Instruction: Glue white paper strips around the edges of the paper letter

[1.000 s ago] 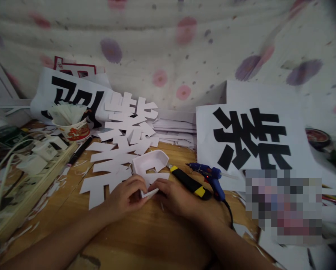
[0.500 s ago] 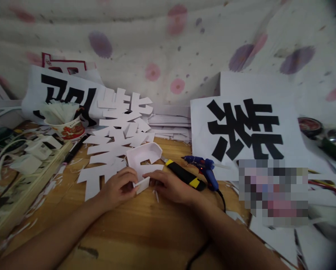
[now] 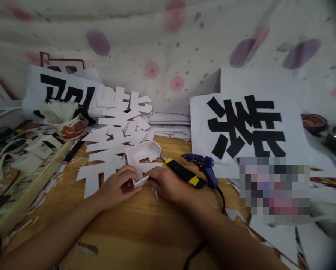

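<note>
A white foam-board letter piece [image 3: 136, 160] with raised side walls lies in front of me on the wooden table. My left hand [image 3: 122, 184] grips its near left corner, thumb and fingers closed on the edge. At the near edge, my right hand [image 3: 162, 182] pinches the short upright white strip [image 3: 141, 181] that stands along the piece. Some of the right fingertips are hidden behind the strip. To the right of that hand lie a black and yellow utility knife [image 3: 184, 173] and a blue glue gun [image 3: 203, 165] with a clear stick in its back.
Flat white cut-out characters [image 3: 108, 150] spread behind my left hand. A power strip [image 3: 41, 183] with plugs runs along the left, near a paper bowl [image 3: 69, 127] of white strips. Printed character sheets [image 3: 196, 131] lean at the back. The glue gun's cord [image 3: 223, 198] passes under my right arm.
The short strip at the near edge has tilted, and my right hand has shifted slightly in against it. My left hand keeps its hold on the corner.
</note>
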